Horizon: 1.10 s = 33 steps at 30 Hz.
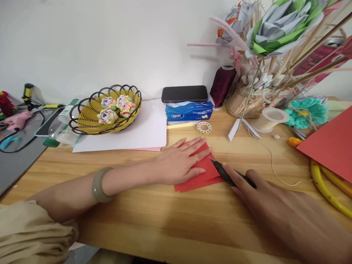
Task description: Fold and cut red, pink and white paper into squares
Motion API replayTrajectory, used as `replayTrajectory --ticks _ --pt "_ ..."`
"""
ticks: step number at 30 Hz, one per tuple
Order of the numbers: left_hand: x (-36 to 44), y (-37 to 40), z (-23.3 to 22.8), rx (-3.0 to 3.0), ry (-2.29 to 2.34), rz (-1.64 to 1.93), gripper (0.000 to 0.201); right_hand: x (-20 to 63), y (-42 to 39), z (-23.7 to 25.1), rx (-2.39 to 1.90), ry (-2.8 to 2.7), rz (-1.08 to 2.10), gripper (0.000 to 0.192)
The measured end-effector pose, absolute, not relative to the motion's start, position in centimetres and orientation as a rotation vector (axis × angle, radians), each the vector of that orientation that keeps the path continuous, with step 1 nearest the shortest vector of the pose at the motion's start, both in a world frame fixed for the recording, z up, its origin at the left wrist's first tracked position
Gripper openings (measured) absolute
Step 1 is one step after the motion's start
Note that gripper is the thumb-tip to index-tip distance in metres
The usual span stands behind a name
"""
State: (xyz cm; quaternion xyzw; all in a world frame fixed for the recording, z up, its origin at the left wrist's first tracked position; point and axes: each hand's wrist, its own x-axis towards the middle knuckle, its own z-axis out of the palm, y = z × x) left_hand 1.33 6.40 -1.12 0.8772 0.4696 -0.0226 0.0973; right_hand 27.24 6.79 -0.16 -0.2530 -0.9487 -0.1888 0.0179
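A folded piece of red paper (205, 173) lies on the wooden table (154, 216). My left hand (180, 161) rests flat on it with the fingers spread, pressing it down; a ring shows on one finger and a grey-green bangle (99, 185) sits on the wrist. My right hand (277, 207) grips a slim black cutter (224, 172), whose tip touches the paper's right edge just beyond my left fingertips.
A yellow wire basket (90, 117) holding paper flowers stands at the back left on white sheets (137, 134). A phone (184, 94) lies on a blue tissue pack (189, 111). A tape roll (204, 127), thread spools, a vase of paper flowers (272, 40), a red sheet (331, 145) and yellow tubing (324, 189) crowd the right.
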Motion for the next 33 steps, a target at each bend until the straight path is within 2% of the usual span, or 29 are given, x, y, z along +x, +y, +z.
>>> replayTrajectory --ticks 5,8,10,33 --pt "1.5 6.3 -1.1 2.559 1.425 -0.055 0.071 26.3 6.8 0.4 -0.780 -2.895 -0.654 0.076" --pt "1.6 5.9 -1.2 2.484 1.629 -0.005 0.087 26.2 6.7 0.6 -0.768 -2.891 -0.650 0.076" --pt "1.7 5.6 -1.3 2.448 1.741 0.007 0.091 26.2 6.6 0.6 -0.778 -2.886 -0.651 0.076" --pt "1.8 5.5 -1.3 2.433 1.700 -0.072 0.088 25.5 7.9 0.3 -0.776 -2.932 -0.635 0.070"
